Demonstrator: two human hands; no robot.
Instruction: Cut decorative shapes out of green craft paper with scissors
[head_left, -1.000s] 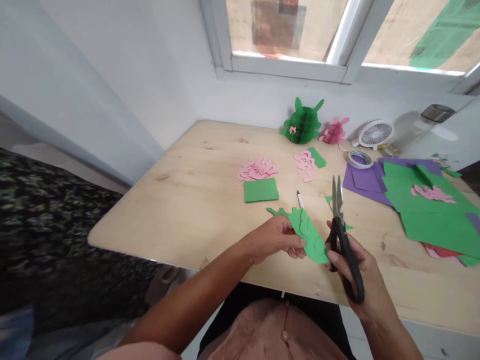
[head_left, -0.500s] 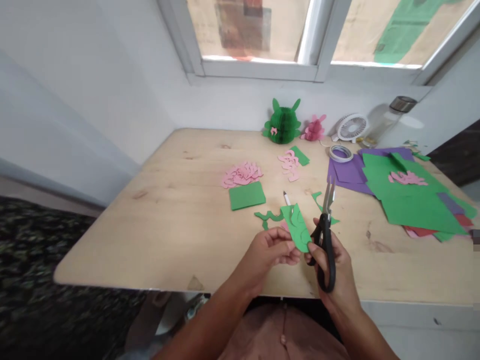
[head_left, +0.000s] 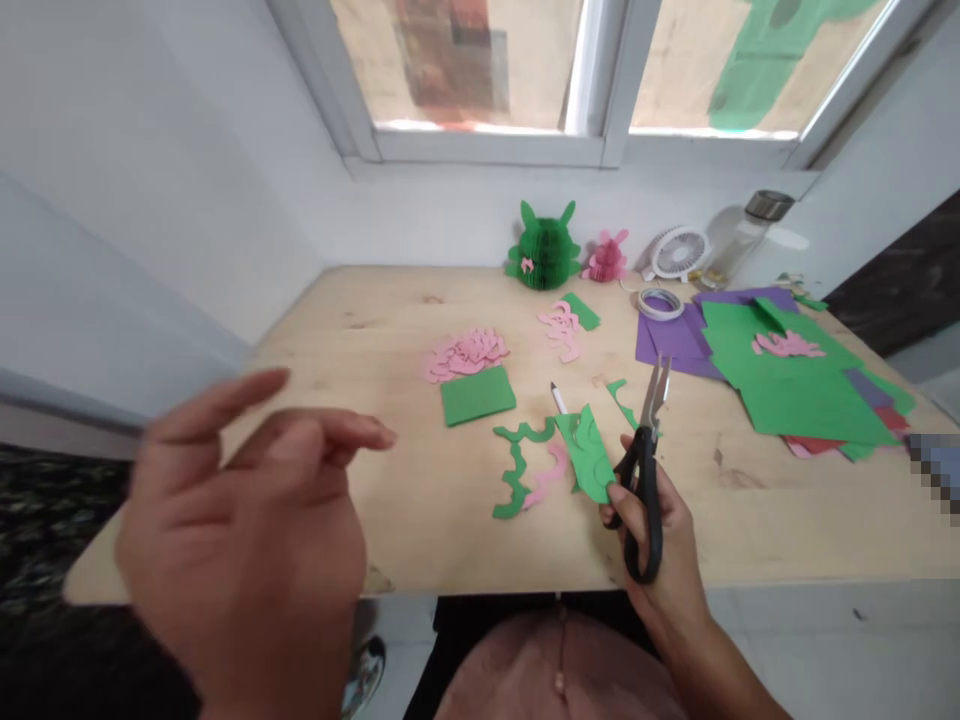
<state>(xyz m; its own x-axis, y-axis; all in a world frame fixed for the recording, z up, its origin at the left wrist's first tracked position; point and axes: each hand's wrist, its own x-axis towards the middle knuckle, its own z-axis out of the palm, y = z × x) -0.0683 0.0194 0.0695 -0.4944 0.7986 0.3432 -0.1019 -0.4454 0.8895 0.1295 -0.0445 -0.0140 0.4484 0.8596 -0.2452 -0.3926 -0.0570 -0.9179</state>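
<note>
Green paper cutout (head_left: 586, 455), scissors (head_left: 645, 500) in right hand (head_left: 660, 570), pink scraps (head_left: 465, 355)

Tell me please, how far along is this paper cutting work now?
Done: a green paper honeycomb figure and a pink one look finished, and a pile of cut pink shapes lies on the table. In hand: the right hand holds scissors and a partly cut green piece; the left hand is empty. Left: uncut-looking green sheets and purple paper.
</note>
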